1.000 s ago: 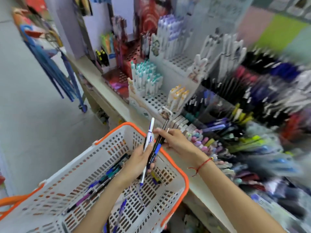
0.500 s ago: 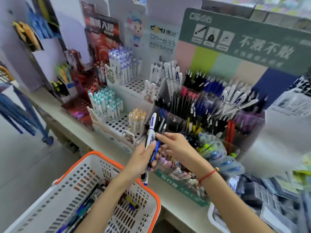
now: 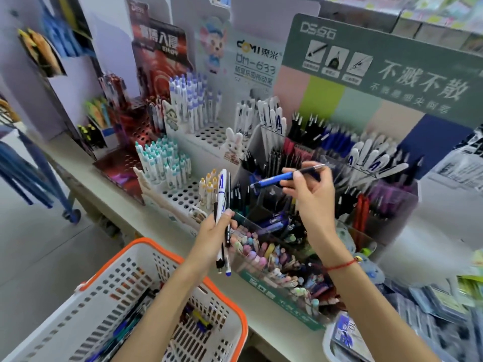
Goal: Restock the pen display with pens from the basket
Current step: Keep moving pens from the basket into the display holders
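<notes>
My right hand (image 3: 309,190) pinches a blue pen (image 3: 277,177), held almost level over the clear tiered pen display (image 3: 392,194) with its rows of black, blue and white pens. My left hand (image 3: 215,232) grips a small bunch of pens (image 3: 222,205) upright, one white with a blue mark and two dark ones, just left of the display's front bins. The white basket with an orange rim (image 3: 146,244) sits at lower left under my left forearm, with several loose pens (image 3: 130,325) on its bottom.
White peg-hole stands (image 3: 183,194) with teal, purple and yellow capped pens stand left of the display, and a red stand (image 3: 130,131) behind them. A bin of pastel erasers or caps (image 3: 264,254) fronts the display. The shelf edge (image 3: 162,231) runs diagonally. Packaged goods (image 3: 423,304) lie at right.
My right hand pulled the blue pen out of the bunch in my left hand and lifted it right, over the display. The view swung up from the basket toward the shelf.
</notes>
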Available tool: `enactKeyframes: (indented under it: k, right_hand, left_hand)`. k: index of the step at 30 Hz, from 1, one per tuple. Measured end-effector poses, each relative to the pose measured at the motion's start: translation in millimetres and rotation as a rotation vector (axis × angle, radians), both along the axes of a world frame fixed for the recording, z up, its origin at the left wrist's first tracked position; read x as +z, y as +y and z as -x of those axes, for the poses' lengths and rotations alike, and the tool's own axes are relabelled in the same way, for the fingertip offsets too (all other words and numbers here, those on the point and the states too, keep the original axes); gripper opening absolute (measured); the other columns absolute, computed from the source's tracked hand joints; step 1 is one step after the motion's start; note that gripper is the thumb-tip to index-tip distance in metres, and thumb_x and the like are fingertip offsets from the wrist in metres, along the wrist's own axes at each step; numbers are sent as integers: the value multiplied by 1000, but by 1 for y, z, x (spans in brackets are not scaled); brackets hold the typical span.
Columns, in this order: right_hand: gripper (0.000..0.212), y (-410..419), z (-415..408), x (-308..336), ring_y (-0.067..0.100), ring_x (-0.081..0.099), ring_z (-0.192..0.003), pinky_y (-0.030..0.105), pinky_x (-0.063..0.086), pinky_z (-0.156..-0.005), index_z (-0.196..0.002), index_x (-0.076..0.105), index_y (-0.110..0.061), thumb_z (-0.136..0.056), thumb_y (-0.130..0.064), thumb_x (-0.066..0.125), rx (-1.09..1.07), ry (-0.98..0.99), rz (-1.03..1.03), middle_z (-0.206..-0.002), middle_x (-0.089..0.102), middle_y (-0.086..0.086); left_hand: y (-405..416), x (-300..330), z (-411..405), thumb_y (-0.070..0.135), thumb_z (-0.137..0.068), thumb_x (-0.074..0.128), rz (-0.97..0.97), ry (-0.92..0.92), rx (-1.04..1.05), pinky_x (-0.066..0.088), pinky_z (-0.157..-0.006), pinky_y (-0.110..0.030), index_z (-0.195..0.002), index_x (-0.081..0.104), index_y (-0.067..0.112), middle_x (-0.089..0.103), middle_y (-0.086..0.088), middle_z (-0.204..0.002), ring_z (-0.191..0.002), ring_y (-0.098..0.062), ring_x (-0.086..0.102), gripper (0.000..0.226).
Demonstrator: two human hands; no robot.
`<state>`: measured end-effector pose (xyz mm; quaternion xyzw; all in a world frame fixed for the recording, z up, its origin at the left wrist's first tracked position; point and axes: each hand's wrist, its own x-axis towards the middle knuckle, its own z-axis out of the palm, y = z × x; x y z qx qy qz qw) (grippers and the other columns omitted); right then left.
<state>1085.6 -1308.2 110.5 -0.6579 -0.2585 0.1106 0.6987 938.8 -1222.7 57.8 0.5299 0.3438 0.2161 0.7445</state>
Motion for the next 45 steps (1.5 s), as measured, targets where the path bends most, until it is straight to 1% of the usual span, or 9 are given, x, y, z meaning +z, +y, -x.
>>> enactKeyframes:
  k: [7,11,21,25,30,34,37,40,45]
  right_hand:
    - [7,35,-16,20,10,68,-81,31,57,-80,-106,42,-13,-105,-11,35,-102,-383,13,-97,67,1]
    - [12,50,-26,16,17,68,-76,44,56,-71,-107,50,-10,-104,-17,41,-109,-652,173,-92,69,-1]
    - [14,72,-38,4,26,63,-78,33,33,-77,-101,60,-14,-90,-21,66,-142,-1193,562,-80,73,1]
    - [12,76,-42,-7,31,55,-89,39,38,-75,-90,74,-14,-88,-25,69,-187,-1360,729,-82,70,6]
    - [23,68,-24,0,23,52,-90,33,40,-74,-104,71,-14,-93,-32,61,-149,-1203,620,-94,61,4]
    - [31,50,9,7,9,60,-71,28,50,-66,-104,71,-15,-96,-41,56,113,-598,589,-86,66,-5]
    - [23,39,13,2,-2,58,-50,15,45,-53,-101,73,-11,-97,-28,58,252,-241,538,-73,67,-8]
    - [21,26,6,8,-1,60,-57,16,50,-56,-112,67,-6,-97,-15,57,185,-5,331,-83,69,-1]
    - [37,-3,-19,26,24,66,-72,34,55,-67,-130,43,-13,-97,-12,58,-258,-465,-3,-85,67,9]
  left_hand:
    - [12,1,5,26,-103,44,124,-74,-105,34,-40,-18,-102,51,11,47,10,-59,-42,-5,38,16]
    - [20,2,10,26,-102,44,215,-127,-138,32,-39,-17,-102,52,12,46,10,-59,-41,-3,36,17]
    - [27,-2,16,26,-102,43,221,-103,-155,32,-40,-16,-108,52,10,45,9,-61,-42,-3,37,19]
    - [26,0,15,28,-102,44,253,-133,-189,34,-41,-16,-106,53,12,47,9,-62,-43,-3,38,19]
    - [25,5,13,29,-101,45,264,-194,-224,37,-44,-18,-108,55,13,48,8,-65,-46,-4,39,20]
    - [23,7,4,33,-94,51,254,-209,-279,37,-44,-17,-110,56,18,48,8,-65,-46,-4,39,23]
    - [16,5,-2,34,-91,54,233,-216,-315,39,-44,-17,-108,58,22,50,8,-65,-47,-4,42,22]
    - [13,1,-6,28,-99,49,227,-196,-206,45,-45,-19,-106,61,19,57,4,-69,-52,-7,50,16]
    - [17,-6,-9,23,-102,45,178,-95,-93,34,-38,-16,-105,53,11,48,8,-60,-42,-4,40,15]
